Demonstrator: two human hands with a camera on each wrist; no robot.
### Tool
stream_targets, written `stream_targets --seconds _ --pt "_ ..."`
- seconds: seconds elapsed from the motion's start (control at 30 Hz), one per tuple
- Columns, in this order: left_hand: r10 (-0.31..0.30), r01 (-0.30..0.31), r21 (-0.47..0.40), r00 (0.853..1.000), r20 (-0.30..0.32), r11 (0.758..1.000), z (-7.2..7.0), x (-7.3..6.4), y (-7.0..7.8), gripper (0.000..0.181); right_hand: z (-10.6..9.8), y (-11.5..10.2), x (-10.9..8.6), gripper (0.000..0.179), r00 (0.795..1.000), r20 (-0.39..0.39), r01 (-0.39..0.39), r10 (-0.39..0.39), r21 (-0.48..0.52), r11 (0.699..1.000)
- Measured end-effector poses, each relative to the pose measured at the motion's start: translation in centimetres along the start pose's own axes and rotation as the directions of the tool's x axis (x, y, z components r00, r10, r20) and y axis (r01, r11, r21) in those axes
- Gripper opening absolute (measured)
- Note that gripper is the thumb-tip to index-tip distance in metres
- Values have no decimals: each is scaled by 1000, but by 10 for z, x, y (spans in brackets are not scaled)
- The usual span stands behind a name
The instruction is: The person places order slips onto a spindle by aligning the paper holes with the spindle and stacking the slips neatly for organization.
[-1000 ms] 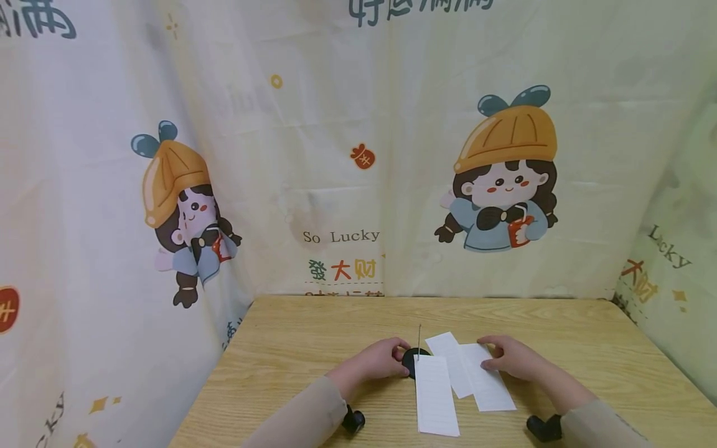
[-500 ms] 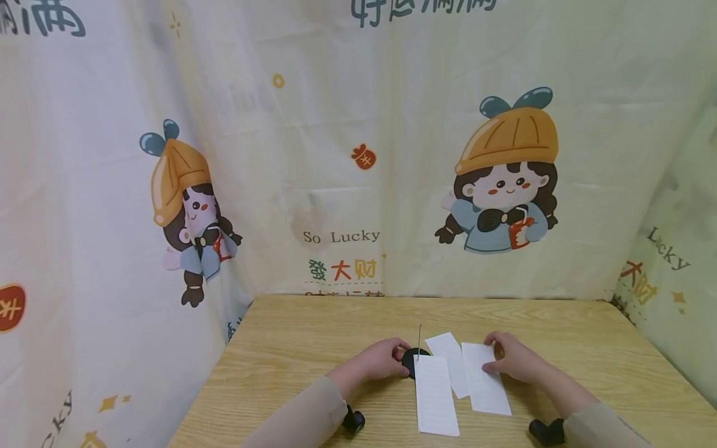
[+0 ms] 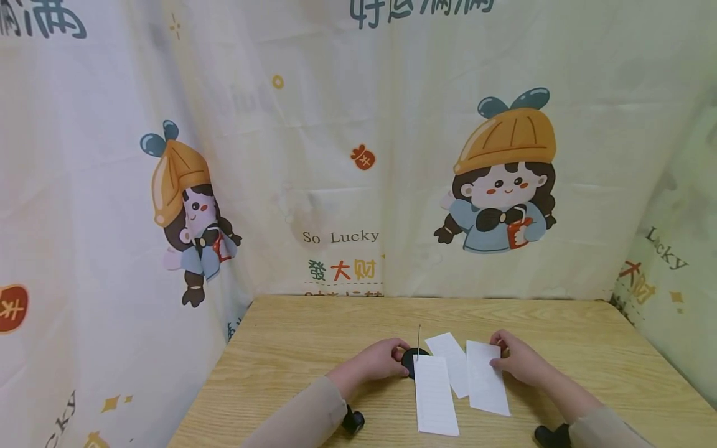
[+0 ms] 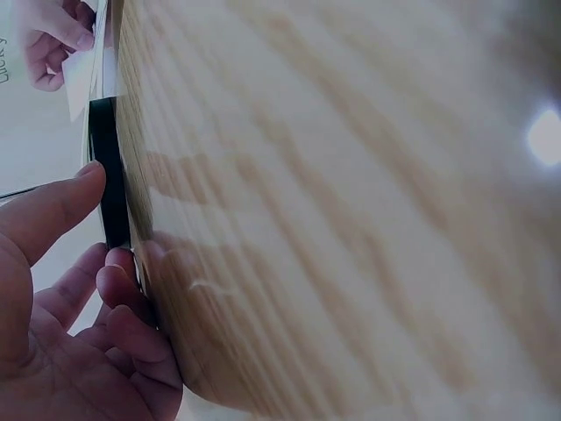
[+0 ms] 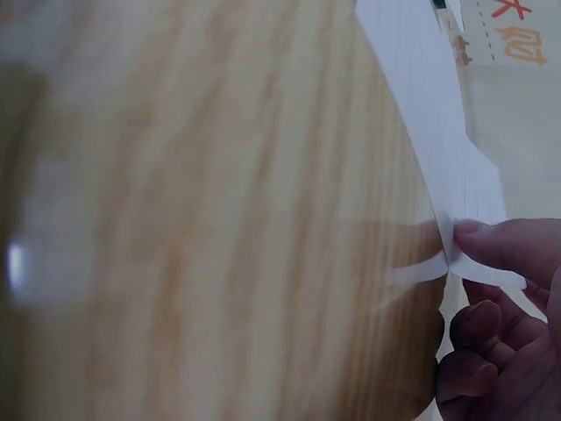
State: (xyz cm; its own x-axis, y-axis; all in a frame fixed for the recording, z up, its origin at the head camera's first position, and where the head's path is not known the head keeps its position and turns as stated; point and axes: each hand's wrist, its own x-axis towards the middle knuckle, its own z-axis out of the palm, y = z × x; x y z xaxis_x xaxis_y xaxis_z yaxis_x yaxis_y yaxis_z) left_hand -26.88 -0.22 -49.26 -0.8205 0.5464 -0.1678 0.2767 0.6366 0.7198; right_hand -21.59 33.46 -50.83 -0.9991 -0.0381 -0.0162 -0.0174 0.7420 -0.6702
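A receipt spike with a round black base (image 3: 409,365) and a thin upright metal pin (image 3: 419,339) stands near the table's middle. Lined white paper slips (image 3: 437,398) are on the pin, hanging toward the near edge. My left hand (image 3: 381,359) holds the base from its left side; in the left wrist view the thumb lies over the base's (image 4: 107,175) upper edge, fingers below. My right hand (image 3: 520,361) pinches the right edge of a separate paper slip (image 3: 486,382), thumb on top, and in the right wrist view the slip (image 5: 478,189) bends up at the thumb.
Another white slip (image 3: 450,358) lies slanted between the spike and the pinched slip. The wooden table (image 3: 313,323) meets a printed curtain (image 3: 336,186) at the back. Black wrist-camera mounts (image 3: 353,420) sit under both forearms.
My right hand has drawn its slip a little to the right, off the slanted slip, and its edge has lifted and curled. The left hand stays on the base.
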Motion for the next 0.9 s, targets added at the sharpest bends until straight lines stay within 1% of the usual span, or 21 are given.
stream_targets --seconds 0.13,0.23,0.3,0.47,0.67,0.9 --pt "7 -7 9 1000 -4 1000 1 0 -1 43 0 2 -5 27 999 -37 41 -39 45 998" --pt "8 -8 17 1000 -6 1000 1 1 -1 43 -2 4 -8 24 995 -74 67 -61 71 995" --pt "8 -8 24 1000 -7 1000 2 1 -1 43 -4 3 -10 25 994 -92 59 -50 90 994" --pt "13 -13 34 1000 -11 999 2 1 -1 43 -8 -1 -13 27 996 -88 24 -8 184 983" --pt "16 -16 35 1000 -9 999 1 0 0 43 -11 -5 -16 29 997 -79 17 6 285 958" --pt "25 -25 27 1000 -10 999 0 -1 2 43 -12 -10 -17 32 995 -99 52 -19 344 937"
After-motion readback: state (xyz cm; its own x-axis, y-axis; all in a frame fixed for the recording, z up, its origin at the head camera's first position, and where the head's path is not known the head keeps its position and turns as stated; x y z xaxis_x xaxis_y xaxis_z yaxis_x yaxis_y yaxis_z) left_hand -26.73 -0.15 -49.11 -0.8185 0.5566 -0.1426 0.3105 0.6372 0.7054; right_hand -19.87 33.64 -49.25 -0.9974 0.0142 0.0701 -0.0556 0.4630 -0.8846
